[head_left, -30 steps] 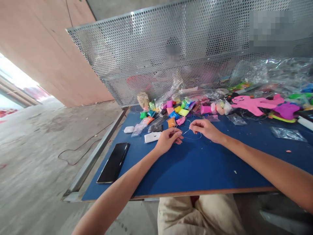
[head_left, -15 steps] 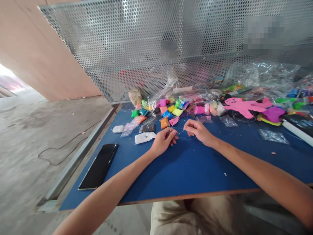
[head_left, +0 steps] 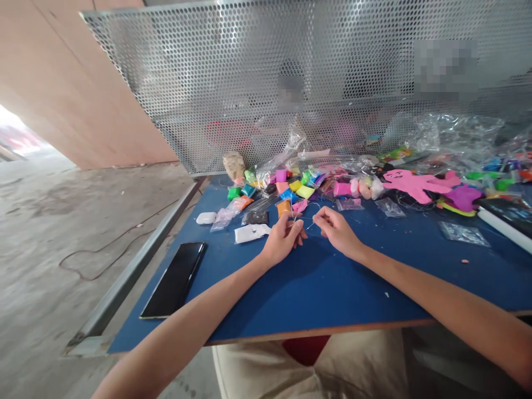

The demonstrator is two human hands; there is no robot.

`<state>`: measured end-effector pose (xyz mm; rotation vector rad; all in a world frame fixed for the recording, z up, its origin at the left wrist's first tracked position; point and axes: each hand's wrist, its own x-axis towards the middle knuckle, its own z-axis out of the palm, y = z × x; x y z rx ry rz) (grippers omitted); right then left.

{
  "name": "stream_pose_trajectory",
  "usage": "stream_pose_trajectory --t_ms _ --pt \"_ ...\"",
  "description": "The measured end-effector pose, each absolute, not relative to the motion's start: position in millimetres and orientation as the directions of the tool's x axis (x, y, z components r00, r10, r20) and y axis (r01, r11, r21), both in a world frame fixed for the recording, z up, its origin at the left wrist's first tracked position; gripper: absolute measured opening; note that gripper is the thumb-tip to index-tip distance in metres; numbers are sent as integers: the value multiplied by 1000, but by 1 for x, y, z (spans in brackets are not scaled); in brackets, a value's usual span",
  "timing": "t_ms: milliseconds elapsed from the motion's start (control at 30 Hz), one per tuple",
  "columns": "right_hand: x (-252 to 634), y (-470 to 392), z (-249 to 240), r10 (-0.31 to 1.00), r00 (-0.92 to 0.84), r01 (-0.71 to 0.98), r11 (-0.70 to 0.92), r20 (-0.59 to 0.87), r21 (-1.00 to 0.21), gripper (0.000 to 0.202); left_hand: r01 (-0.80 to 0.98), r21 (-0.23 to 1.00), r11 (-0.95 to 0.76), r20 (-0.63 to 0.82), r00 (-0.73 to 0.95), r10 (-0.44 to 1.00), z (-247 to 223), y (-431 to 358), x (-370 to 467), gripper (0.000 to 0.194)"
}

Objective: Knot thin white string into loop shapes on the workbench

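Above the blue table (head_left: 291,299), my left hand (head_left: 285,238) pinches a thin pale wire (head_left: 310,223), thumb against forefinger. My right hand (head_left: 337,231) has its fingertips closed on another part of the same wire, a little to the right. The wire curves in a loose loop between and above the hands. Just behind my left hand are an orange packet (head_left: 284,208) and a pink piece (head_left: 300,206). A white packet (head_left: 250,233) lies to the left of that hand.
A black phone (head_left: 173,281) and a white case (head_left: 206,218) lie at the left. Several coloured clay packets (head_left: 305,192) and a pink figure (head_left: 415,184) line the back, before a perforated metal panel (head_left: 249,72). A dark device (head_left: 507,219) sits at the right edge.
The camera view has shifted slightly. Both hands keep their pinch on the wire, and its loop between them has changed shape a little.
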<state>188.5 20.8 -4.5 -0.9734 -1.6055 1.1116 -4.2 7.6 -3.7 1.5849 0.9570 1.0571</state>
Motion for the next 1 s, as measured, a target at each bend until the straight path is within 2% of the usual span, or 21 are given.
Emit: stream_pose_trajectory --t_ms 167,333,467,533,733,1000 --pt "182 16 0 927 -283 149 295 246 -944 32 102 967 -232 190 317 929 -2 4 -8 40" --pt "180 16 1 918 -311 165 308 247 -937 32 93 965 -245 216 244 945 -3 4 -9 37" --pt "188 21 -1 907 -367 -36 210 208 -977 38 132 961 -243 210 222 952 0 4 -8 36" --pt "197 25 -2 899 -376 -80 209 224 -975 42 147 956 -255 221 215 951 2 4 -9 36" --pt "213 30 0 860 -407 67 364 307 -929 39 195 934 -298 262 191 946 0 5 -11 38" --pt "209 22 -2 871 -418 139 341 257 -930 45 106 962 -251 227 197 954 -4 1 -8 40"
